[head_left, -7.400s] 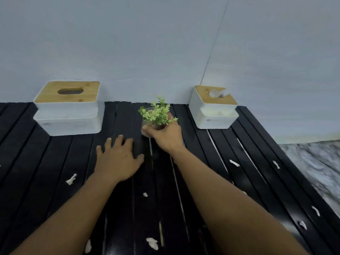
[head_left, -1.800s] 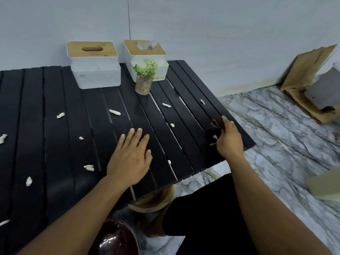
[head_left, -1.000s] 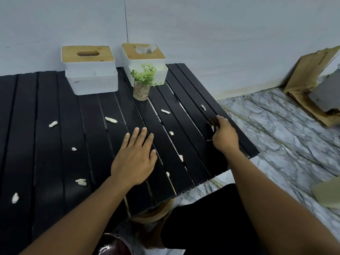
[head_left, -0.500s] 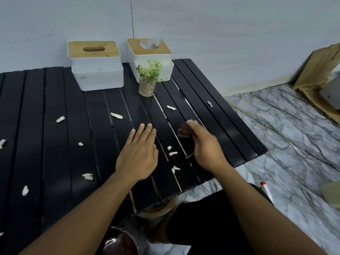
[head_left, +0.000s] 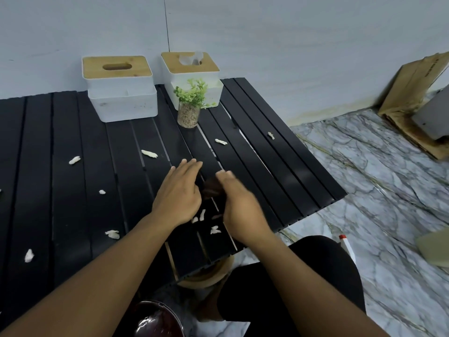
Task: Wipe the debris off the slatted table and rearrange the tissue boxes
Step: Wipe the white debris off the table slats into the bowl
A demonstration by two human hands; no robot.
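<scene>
Right hand [head_left: 239, 205], closed on something dark and blurred, sweeps white scraps [head_left: 201, 216] along the slatted desk [head_left: 73, 132] toward the flat, open left hand [head_left: 179, 193], apparently a backstop. Tissue boxes [head_left: 120, 88] sit together by the wall.

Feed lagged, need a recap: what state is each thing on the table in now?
Left white tissue box with wooden lid: upright, slot empty.
Right white tissue box: upright, tissue protruding.
Small potted green plant: upright.
Black slatted table: littered with white scraps.
Left hand: flat.
Right hand: blurred, sweeping.

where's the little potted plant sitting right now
The potted plant stands upright toward the far side of the slatted table, directly in front of the right tissue box, with the left tissue box beside it.
</scene>
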